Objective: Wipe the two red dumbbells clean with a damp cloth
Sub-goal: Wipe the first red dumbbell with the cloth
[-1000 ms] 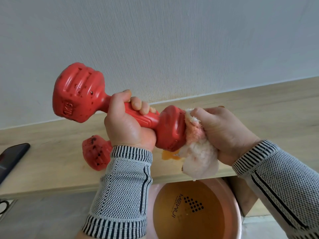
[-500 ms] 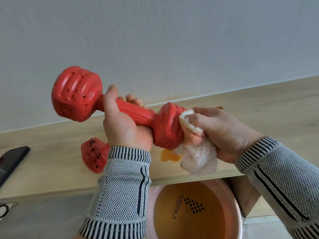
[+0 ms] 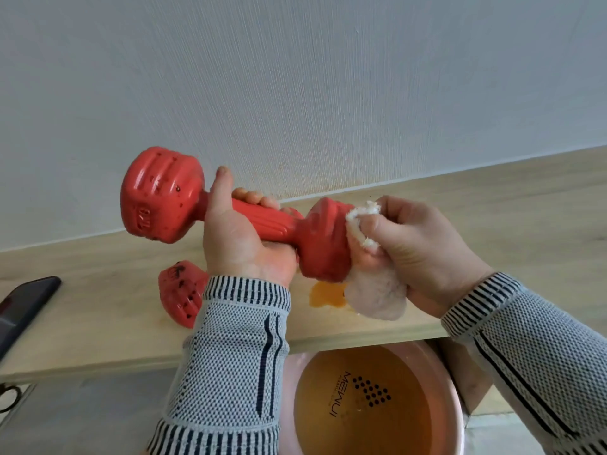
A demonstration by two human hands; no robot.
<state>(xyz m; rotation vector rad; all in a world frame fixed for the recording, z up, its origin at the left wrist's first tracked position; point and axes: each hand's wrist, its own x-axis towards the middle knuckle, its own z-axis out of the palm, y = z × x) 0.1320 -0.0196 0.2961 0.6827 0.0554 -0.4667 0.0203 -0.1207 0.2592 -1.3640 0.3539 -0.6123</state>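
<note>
Red dumbbell (image 3: 230, 218) is held up off the wooden shelf (image 3: 492, 218), slanting down from its upper head on the left to its lower head beside the right hand. Dark specks dot the upper head. The left hand (image 3: 239, 244) grips the ribbed handle from beneath, fingers curled round it and the thumb sticking up. The right hand (image 3: 417, 247) is bunched around a white, pink-tinged cloth (image 3: 371, 284) and presses it against the lower head's end face; the rest of the cloth hangs below the fist. Behind the left wrist, a second red dumbbell (image 3: 182, 290) lies on the shelf, only one speckled head showing. Under the lower head, between the hands, an orange puddle (image 3: 325, 295) sits on the shelf. Below the right forearm stands a pink basin (image 3: 287, 389) of orange-tinted water. Far out past the left hand lies a dark phone (image 3: 26, 307). Both forearms wear grey knitted sleeves with striped cuffs.
</note>
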